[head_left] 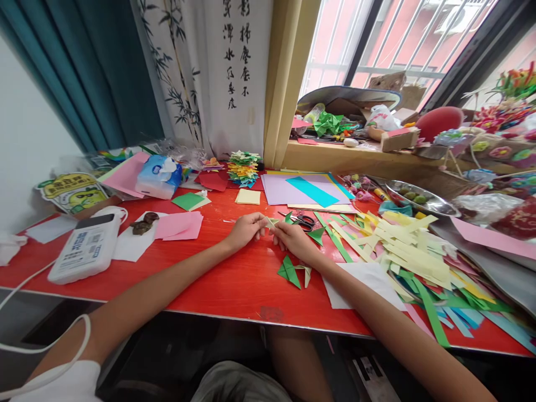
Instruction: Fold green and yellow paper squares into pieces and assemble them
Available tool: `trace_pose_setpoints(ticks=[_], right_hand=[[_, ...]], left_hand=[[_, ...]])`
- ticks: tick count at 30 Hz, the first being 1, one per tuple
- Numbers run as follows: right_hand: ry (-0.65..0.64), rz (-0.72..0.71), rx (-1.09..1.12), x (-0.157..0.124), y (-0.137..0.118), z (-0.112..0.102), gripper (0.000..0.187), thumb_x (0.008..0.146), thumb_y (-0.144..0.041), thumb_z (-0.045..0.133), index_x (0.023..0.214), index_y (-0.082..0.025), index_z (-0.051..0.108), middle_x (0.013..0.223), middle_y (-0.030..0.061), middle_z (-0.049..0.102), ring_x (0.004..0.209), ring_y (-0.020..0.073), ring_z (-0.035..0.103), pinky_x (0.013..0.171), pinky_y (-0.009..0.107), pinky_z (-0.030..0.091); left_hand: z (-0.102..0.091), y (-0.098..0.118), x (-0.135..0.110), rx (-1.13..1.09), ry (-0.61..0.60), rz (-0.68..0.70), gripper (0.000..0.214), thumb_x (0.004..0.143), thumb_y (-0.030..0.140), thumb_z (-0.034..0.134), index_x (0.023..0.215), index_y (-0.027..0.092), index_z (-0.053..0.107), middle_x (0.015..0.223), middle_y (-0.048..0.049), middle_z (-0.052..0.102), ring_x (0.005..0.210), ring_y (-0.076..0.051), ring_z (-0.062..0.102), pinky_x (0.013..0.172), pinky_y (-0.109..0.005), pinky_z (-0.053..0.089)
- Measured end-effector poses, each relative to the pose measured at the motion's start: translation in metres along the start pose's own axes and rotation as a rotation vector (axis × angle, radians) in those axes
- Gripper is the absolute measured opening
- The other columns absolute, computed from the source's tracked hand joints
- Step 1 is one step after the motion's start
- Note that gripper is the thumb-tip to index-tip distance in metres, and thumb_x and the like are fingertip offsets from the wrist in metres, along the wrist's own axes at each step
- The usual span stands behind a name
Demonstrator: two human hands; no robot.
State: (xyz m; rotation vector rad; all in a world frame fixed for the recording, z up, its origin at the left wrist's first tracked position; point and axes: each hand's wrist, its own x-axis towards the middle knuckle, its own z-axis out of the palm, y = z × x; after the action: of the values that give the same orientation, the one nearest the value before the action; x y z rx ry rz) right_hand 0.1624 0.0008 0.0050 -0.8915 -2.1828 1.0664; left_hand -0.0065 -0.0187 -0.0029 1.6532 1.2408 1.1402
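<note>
Over the middle of the red table, my left hand pinches one end of a small folded piece of pale yellow paper. My right hand holds the other end, its fingers closed. Black-handled scissors lie just beyond my right hand. Close to it on the table are folded green paper pieces and a pale folded piece. Another green folded piece sits by the scissors. The fingertips partly hide the paper I hold.
A heap of cut paper strips covers the right side, beside a white sheet. At the back stand a stack of folded paper and lilac sheets. On the left are a white power bank-like box, pink paper and a tissue pack.
</note>
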Motion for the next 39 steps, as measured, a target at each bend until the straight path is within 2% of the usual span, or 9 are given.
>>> trace_pose_setpoints(ticks=[8,14,19,25,28,31,33,35,39], right_hand=[[0.076,-0.003,0.128,0.004,0.011,-0.002,0.024,0.088,-0.034,0.032,0.077,-0.019,0.047,0.055,-0.0026,0.052,0.037,0.0083,0.045,0.037,0.019,0.034],[0.358,0.014,-0.023,0.006,0.012,-0.056,0.028,0.086,-0.038,0.033,0.089,-0.018,0.052,0.061,-0.0008,0.054,0.039,0.0075,0.043,0.04,0.021,0.033],[0.255,0.11,-0.325,0.001,0.004,-0.099,0.034,0.081,-0.046,0.043,0.082,-0.016,0.06,0.064,0.002,0.058,0.047,0.0085,0.043,0.046,0.022,0.034],[0.052,0.237,-0.418,-0.006,0.002,-0.116,0.042,0.075,-0.055,0.047,0.082,-0.017,0.064,0.062,0.0022,0.057,0.053,0.0108,0.046,0.05,0.024,0.034],[-0.154,0.292,-0.429,-0.009,0.003,-0.12,0.038,0.071,-0.054,0.053,0.086,-0.02,0.065,0.075,0.0035,0.062,0.064,0.014,0.054,0.054,0.025,0.037],[-0.26,0.271,-0.436,-0.01,0.006,-0.123,0.03,0.072,-0.046,0.056,0.088,-0.022,0.065,0.081,0.0036,0.064,0.07,0.0155,0.056,0.058,0.026,0.039],[-0.278,0.245,-0.44,-0.01,0.01,-0.124,0.026,0.073,-0.041,0.056,0.088,-0.023,0.065,0.083,0.0037,0.064,0.072,0.0158,0.057,0.06,0.027,0.04],[-0.292,0.238,-0.448,-0.009,0.014,-0.124,0.021,0.073,-0.037,0.056,0.085,-0.022,0.065,0.084,0.0038,0.064,0.073,0.0164,0.057,0.061,0.027,0.041],[-0.297,0.241,-0.444,-0.006,0.02,-0.124,0.015,0.072,-0.029,0.055,0.077,-0.021,0.065,0.086,0.0041,0.065,0.077,0.0176,0.058,0.065,0.028,0.042]], left_hand=[[0.001,-0.004,0.004,-0.022,0.038,0.102,0.019,0.084,0.024,0.038,0.086,0.015,0.054,0.067,0.0013,0.056,0.047,-0.005,0.047,0.052,-0.018,0.041],[-0.002,-0.002,0.005,-0.162,0.143,-0.019,0.023,0.081,0.026,0.044,0.101,0.014,0.047,0.068,0.0009,0.056,0.039,-0.004,0.043,0.043,-0.018,0.042],[-0.001,0.002,0.001,-0.121,0.143,-0.011,0.03,0.081,0.039,0.046,0.101,0.017,0.046,0.062,0.0037,0.053,0.037,-0.004,0.04,0.037,-0.016,0.035],[0.002,0.017,-0.013,0.193,0.21,0.111,0.033,0.088,0.041,0.029,0.09,0.018,0.053,0.056,0.0041,0.045,0.047,-0.007,0.043,0.048,-0.018,0.035],[0.006,0.026,-0.023,0.43,0.087,0.339,0.031,0.088,0.037,0.03,0.089,0.017,0.055,0.07,-0.0007,0.056,0.063,-0.01,0.051,0.062,-0.022,0.039],[0.012,0.03,-0.03,0.641,-0.257,0.661,0.031,0.084,0.04,0.041,0.101,0.018,0.055,0.096,-0.0077,0.059,0.089,-0.017,0.053,0.08,-0.029,0.04],[0.016,0.031,-0.032,0.696,-0.397,0.797,0.039,0.077,0.045,0.05,0.107,0.02,0.054,0.106,-0.0097,0.057,0.1,-0.022,0.05,0.088,-0.036,0.037],[0.018,0.031,-0.033,0.696,-0.45,0.849,0.039,0.075,0.046,0.054,0.105,0.022,0.055,0.109,-0.0097,0.056,0.103,-0.024,0.049,0.092,-0.039,0.035],[0.019,0.03,-0.032,0.696,-0.46,0.811,0.03,0.078,0.043,0.05,0.095,0.019,0.058,0.102,-0.0099,0.058,0.098,-0.022,0.05,0.089,-0.037,0.037]])
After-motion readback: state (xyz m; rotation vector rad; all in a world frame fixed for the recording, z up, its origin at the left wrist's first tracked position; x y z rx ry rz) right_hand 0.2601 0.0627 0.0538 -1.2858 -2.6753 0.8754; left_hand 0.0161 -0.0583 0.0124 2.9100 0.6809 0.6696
